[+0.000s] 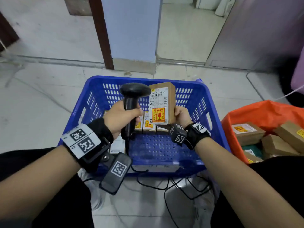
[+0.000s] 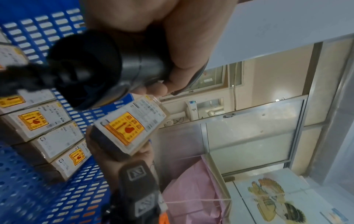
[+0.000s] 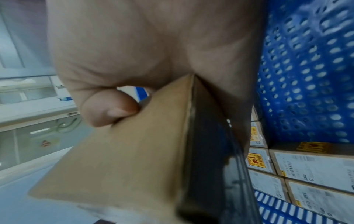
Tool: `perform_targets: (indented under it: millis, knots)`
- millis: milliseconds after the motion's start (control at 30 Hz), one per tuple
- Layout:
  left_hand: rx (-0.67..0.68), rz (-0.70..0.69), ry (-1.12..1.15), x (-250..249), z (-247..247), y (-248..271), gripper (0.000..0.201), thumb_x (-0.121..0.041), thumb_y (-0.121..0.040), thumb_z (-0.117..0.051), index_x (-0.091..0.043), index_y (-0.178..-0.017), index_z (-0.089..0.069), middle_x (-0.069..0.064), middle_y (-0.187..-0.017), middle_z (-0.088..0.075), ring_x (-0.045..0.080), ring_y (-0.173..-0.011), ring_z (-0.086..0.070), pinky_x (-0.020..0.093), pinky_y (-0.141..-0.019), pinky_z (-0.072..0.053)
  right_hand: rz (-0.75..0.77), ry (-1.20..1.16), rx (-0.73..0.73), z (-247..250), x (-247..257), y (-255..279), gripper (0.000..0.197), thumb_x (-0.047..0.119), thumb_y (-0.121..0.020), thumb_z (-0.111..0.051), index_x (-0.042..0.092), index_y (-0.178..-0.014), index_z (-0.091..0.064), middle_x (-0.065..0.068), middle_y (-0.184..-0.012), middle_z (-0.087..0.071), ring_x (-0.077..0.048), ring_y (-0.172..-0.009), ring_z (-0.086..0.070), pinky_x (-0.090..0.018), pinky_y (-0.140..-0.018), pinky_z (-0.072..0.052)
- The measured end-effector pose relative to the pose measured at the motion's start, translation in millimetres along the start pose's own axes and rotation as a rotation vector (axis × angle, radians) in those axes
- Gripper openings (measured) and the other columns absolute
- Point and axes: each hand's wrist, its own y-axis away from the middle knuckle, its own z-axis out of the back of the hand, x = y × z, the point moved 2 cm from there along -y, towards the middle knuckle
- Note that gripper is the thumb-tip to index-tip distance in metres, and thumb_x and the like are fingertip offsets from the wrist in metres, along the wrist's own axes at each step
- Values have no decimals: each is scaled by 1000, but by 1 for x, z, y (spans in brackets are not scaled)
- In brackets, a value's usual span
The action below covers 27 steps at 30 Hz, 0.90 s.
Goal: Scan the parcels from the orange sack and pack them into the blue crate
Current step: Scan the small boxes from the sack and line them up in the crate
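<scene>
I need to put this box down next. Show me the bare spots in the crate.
The blue crate's near floor is bare, bordered by the packed row of boxes, the right wall and the near rim. The far-left side is crowded with boxes. The right hand holds the box upright above the row; the left hand grips the scanner.

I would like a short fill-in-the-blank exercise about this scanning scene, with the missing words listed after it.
1. The left hand grips a black barcode ____.
2. The right hand holds a cardboard parcel upright above the ____ crate.
3. The parcel's yellow fragile sticker sits on the ____ part of its label.
4. More parcels lie in the ____ sack on the person's right.

Missing words: scanner; blue; lower; orange
</scene>
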Motion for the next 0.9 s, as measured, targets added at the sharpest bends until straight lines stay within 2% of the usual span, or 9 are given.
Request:
perform_targets:
  millis: [67, 167, 267, 333, 433, 500, 600, 800, 900]
  knots:
    - [6, 16, 9, 1, 4, -1, 13, 4, -87, -59, -8, -88, -53, 4, -71, -52, 8, -51, -52, 21, -54, -49, -13, -11, -3, -6, -13, -17, 74, 6, -19, -64, -2, -92, -65, -16, -93, -64, -35, -81, -64, -44, -75, -55]
    - [8, 10, -12, 5, 11, -1, 11, 2, -87, -60, -8, -90, -54, 4, -72, -54, 8, -53, -53, 21, -57, -49, -6, -17, -49, -6, -25, -41, 80, 6, -22, -64, -1, -102, -61, -17, -100, -61, -38, -94, -57, -50, -92, -45]
    - [-13, 46, 5, 16, 22, 1, 12, 2, -88, -60, -9, -90, -54, 5, -74, -51, 8, -54, -52, 23, -58, -49, 3, -36, -59, -7, -33, -53, 55, 5, -38, -54, 2, -91, -67, -15, -105, -59, -40, -107, -48, -61, -109, -25]
    - [-25, 75, 30, 21, 28, 2, 14, 4, -89, -58, -9, -90, -52, 4, -72, -50, 8, -53, -52, 23, -57, -49, 1, -39, -62, 1, -39, -64, 54, 6, -44, -46, 2, -94, -65, -15, -112, -58, -40, -107, -48, -63, -107, -28]
    - [-36, 89, 60, 25, 33, 1, 14, 5, -89, -57, -8, -92, -51, 3, -69, -50, 9, -53, -51, 22, -55, -49, -1, -49, -27, 14, -51, -85, 74, 5, -34, -62, 0, -107, -50, -17, -127, -46, -42, -115, -40, -55, -101, -35]
    - [-38, 94, 65, 26, 34, 0, 14, 5, -89, -57, -6, -94, -51, 4, -70, -51, 9, -54, -51, 22, -56, -49, -28, -68, 0, 11, -55, -81, 77, 6, -29, -65, -4, -105, -55, -18, -119, -56, -41, -109, -49, -51, -95, -41]
    - [-44, 104, 48, 27, 33, -1, 13, 3, -89, -58, -6, -96, -52, 4, -72, -52, 10, -55, -52, 23, -58, -50, -34, -85, 21, -1, -58, -69, 80, 5, -32, -62, -3, -111, -58, -18, -111, -63, -40, -102, -58, -54, -94, -47]
    - [-23, 113, 17, 28, 28, -1, 13, 2, -87, -59, -7, -92, -53, 5, -73, -53, 11, -56, -52, 26, -61, -49, -61, -83, 48, -3, -62, -70, 66, 6, -35, -58, -2, -100, -66, -19, -105, -64, -40, -97, -60, -52, -86, -52]
    - [-22, 120, 16, 29, 27, -1, 13, 2, -87, -59, -8, -92, -53, 6, -75, -53, 10, -56, -52, 25, -61, -49, -61, -114, 93, -1, -61, -74, 56, 6, -32, -59, -1, -86, -71, -15, -93, -70, -36, -87, -65, -47, -82, -54]
